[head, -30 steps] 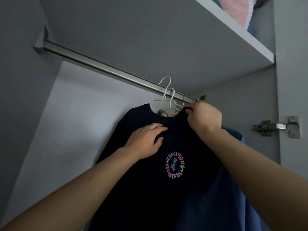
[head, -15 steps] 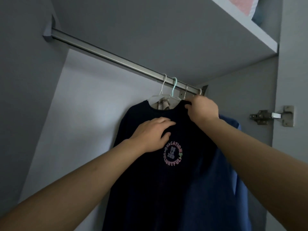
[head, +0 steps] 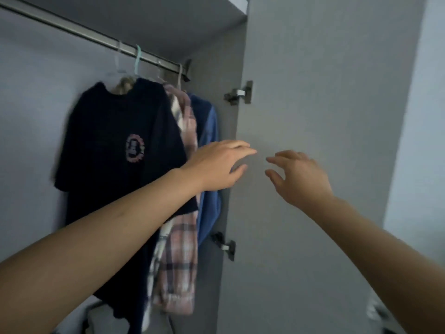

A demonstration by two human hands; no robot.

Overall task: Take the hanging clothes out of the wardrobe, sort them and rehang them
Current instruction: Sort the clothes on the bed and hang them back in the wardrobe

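Both hands are empty, fingers loosely spread and holding nothing. The left hand (head: pixel 218 166) and right hand (head: pixel 299 178) float side by side with a small gap between their fingertips, in front of the pale grey wardrobe door (head: pixel 325 92), which stands open. To the left of the left hand, clothes hang from a metal rail (head: pixel 79 33) above: nearest a blue garment (head: pixel 209 131), then a pink plaid shirt (head: pixel 180 256), then a dark navy T-shirt (head: pixel 115 145) with a round printed logo on the chest, hanging on a pale hanger (head: pixel 117 61). Two metal hinges (head: pixel 238 94) sit on the door's inner edge, one above the hands and one below. The picture is slightly blurred
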